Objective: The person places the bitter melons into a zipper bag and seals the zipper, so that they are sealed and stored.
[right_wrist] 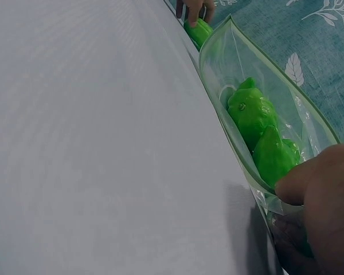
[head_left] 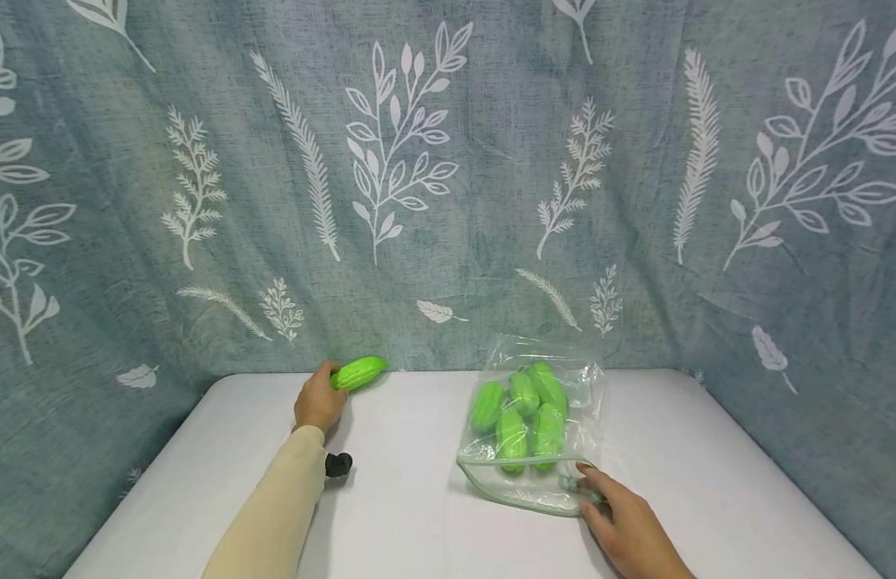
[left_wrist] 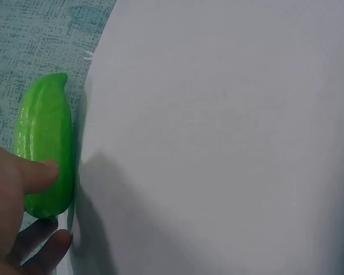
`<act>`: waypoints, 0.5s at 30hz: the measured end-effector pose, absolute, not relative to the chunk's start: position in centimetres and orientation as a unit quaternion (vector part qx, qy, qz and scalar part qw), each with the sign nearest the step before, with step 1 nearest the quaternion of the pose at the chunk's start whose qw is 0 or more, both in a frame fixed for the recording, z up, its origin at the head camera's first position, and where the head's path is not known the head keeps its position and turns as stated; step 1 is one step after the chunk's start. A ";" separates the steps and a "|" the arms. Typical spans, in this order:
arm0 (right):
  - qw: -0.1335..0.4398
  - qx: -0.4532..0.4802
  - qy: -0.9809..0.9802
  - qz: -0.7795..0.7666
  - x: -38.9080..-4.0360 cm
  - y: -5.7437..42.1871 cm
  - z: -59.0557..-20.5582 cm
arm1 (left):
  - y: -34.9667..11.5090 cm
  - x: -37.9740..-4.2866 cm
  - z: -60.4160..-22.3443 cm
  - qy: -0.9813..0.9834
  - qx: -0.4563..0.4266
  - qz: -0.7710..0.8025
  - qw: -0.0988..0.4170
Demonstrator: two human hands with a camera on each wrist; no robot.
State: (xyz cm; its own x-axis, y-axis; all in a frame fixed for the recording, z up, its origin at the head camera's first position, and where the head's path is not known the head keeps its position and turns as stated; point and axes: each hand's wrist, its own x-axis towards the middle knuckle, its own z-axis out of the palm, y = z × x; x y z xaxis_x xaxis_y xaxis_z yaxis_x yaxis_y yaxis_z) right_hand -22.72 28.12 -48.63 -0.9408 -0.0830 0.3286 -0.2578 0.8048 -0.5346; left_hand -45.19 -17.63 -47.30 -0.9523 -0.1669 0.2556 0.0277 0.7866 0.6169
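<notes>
At the far left of the table, my left hand (head_left: 321,400) grips a bright green, ridged toy gourd (head_left: 359,372) by its near end. In the left wrist view the thumb lies across the gourd (left_wrist: 46,137), fingertips show below it, and its pointed tip faces away. A clear plastic zip bag (head_left: 585,438) with a green rim lies right of the middle, its mouth toward me and gaping. Several similar green gourds (head_left: 511,434) are inside. My right hand (head_left: 622,519) pinches the bag's rim at the right corner; the right wrist view shows the thumb on the rim.
A white table (head_left: 404,482) carries everything. Behind it hangs a blue-green curtain (head_left: 491,201) with white leaf prints, close to the table's back edge. A small black device (head_left: 339,464) sits at the left wrist, beside the cream sleeve (head_left: 274,507).
</notes>
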 end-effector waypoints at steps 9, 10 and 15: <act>0.125 0.084 -0.940 0.305 -22.8 28.1 -48.5 | -17.8 -44.3 -47.0 -0.927 0.026 -0.343 0.152; 0.122 0.082 -0.941 0.306 -22.8 28.1 -48.5 | -17.7 -44.1 -47.0 -0.925 0.023 -0.348 0.150; 0.119 0.082 -0.941 0.307 -22.8 28.2 -48.4 | -17.3 -43.6 -47.0 -0.916 0.021 -0.375 0.139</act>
State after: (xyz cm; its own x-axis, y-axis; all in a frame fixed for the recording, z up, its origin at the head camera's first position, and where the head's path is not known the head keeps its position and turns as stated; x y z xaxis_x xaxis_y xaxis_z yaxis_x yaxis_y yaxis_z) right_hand -22.77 28.18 -48.39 -0.9581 -0.0811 0.2747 -0.2274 0.7987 -0.5572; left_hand -43.62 -17.28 -47.01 -0.9605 -0.1431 0.2385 0.0655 0.7171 0.6938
